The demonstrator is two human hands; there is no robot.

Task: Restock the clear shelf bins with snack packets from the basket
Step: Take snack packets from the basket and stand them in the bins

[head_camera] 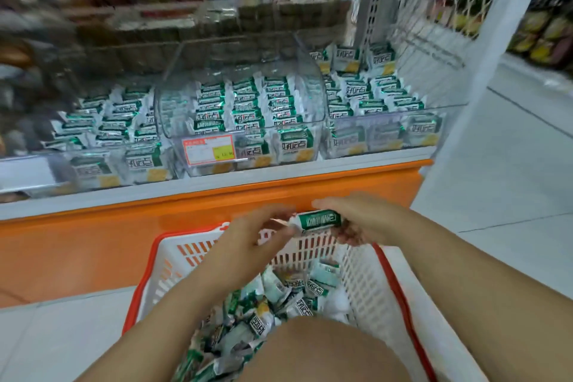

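Both my hands hold a green-and-white snack packet (pixel 319 220) above the far rim of the white basket (pixel 369 282). My left hand (pixel 257 232) pinches its left end, and my right hand (pixel 356 220) curls round its right side from above. Several loose packets (pixel 279 304) of the same kind lie in the basket below my arms. Ahead on the shelf stand three clear bins, left (pixel 102 161), middle (pixel 248 146) and right (pixel 387 133), each stocked with rows of matching packets.
The basket has a red rim (pixel 400 288) and sits on the pale floor against the orange shelf base (pixel 93 242). A price tag (pixel 207 149) hangs on the middle bin. My knee (pixel 325 350) covers the basket's near side. An open aisle lies to the right.
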